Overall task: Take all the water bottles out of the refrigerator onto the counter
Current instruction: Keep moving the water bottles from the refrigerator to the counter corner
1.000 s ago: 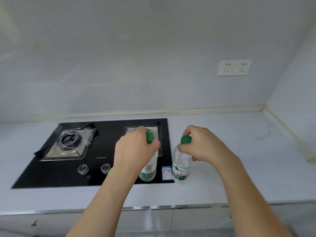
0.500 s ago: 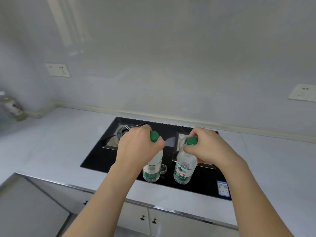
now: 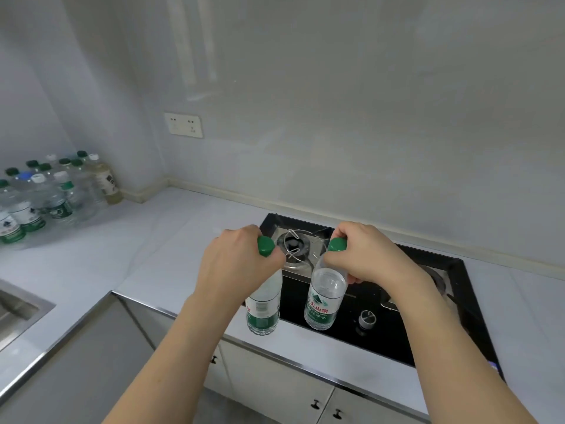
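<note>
Pale grey walls meet a white stone counter (image 3: 171,240) that runs round a corner, with a black glass gas hob (image 3: 428,316) set into it. Head view: the left hand (image 3: 238,267) grips the neck of a clear green-capped water bottle (image 3: 263,304), and the right hand (image 3: 370,255) grips a second clear green-capped bottle (image 3: 324,298) the same way — both hang upright, caps up, above the hob's front edge. Far left, a cluster of clear plastic bottles (image 3: 46,194) stands on the counter.
</note>
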`<state>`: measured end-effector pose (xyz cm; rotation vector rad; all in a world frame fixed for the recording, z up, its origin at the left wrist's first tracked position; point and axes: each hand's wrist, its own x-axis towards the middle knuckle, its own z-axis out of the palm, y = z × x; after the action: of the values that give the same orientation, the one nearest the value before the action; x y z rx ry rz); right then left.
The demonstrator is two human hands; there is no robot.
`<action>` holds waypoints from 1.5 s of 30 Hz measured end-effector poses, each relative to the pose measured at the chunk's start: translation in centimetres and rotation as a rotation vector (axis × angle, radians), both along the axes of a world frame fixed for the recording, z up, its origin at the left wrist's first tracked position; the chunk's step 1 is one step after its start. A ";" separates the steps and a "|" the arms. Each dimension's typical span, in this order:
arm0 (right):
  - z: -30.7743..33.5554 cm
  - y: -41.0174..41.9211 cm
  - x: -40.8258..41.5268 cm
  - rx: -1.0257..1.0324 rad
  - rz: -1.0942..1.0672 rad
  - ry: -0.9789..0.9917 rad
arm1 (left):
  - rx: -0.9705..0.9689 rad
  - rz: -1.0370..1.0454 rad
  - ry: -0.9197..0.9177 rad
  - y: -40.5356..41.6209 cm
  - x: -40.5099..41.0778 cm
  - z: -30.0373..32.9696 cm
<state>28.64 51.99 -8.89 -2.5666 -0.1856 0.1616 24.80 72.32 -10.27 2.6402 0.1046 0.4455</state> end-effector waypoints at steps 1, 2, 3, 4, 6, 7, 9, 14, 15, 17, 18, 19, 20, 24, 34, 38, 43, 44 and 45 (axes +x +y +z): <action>0.1 1.3 0.4 -0.020 0.021 0.000 | -0.020 0.021 -0.001 1.3 0.2 0.1; 0.0 2.5 0.9 -0.037 0.041 0.000 | -0.038 0.043 -0.005 2.6 0.3 0.1; -0.1 3.6 1.4 -0.046 0.056 0.000 | -0.049 0.060 -0.011 3.7 0.5 0.0; -0.1 4.5 1.8 -0.050 0.069 0.001 | -0.051 0.071 -0.014 4.5 0.6 0.0; -0.7 7.0 3.0 -0.050 0.106 0.014 | -0.051 0.091 -0.013 6.5 1.1 -0.4; -0.9 8.2 3.7 -0.048 0.124 0.015 | -0.049 0.103 -0.010 7.6 1.4 -0.7; -1.2 10.3 4.7 -0.045 0.145 0.013 | -0.035 0.129 0.009 9.2 2.2 -1.2; -1.9 16.9 9.4 0.001 0.198 0.029 | -0.013 0.192 0.034 14.9 5.5 -2.5; -2.0 18.1 10.4 0.012 0.205 0.035 | -0.009 0.195 0.044 15.8 6.2 -2.6; -2.2 20.4 12.5 0.030 0.216 0.037 | 0.017 0.191 0.049 17.8 7.8 -2.4; -2.3 21.6 13.5 0.040 0.220 0.043 | 0.029 0.191 0.051 18.8 8.7 -2.4; -2.4 22.8 14.6 0.047 0.221 0.050 | 0.034 0.194 0.055 20.0 9.7 -2.3; -2.5 23.9 15.6 0.048 0.227 0.057 | 0.041 0.200 0.058 21.1 10.7 -2.2; -2.7 27.3 19.1 0.064 0.254 0.073 | 0.044 0.223 0.066 24.7 14.1 -2.0; -3.7 33.5 24.6 0.077 0.246 0.121 | 0.013 0.243 0.055 32.1 19.4 -2.6; -4.3 36.7 26.5 0.074 0.239 0.143 | 0.010 0.242 0.087 35.3 21.5 -3.4; -4.5 41.4 28.4 0.054 0.256 0.164 | 0.006 0.218 0.115 40.1 23.9 -3.8; -4.5 42.3 28.8 0.044 0.266 0.168 | 0.006 0.218 0.115 41.1 24.3 -3.8; -4.6 43.9 29.5 0.033 0.278 0.174 | -0.002 0.223 0.111 42.6 24.9 -3.8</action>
<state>58.18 95.88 -13.52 -2.4679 -0.4740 0.4789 49.70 114.96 -14.09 2.6619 0.4376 0.3703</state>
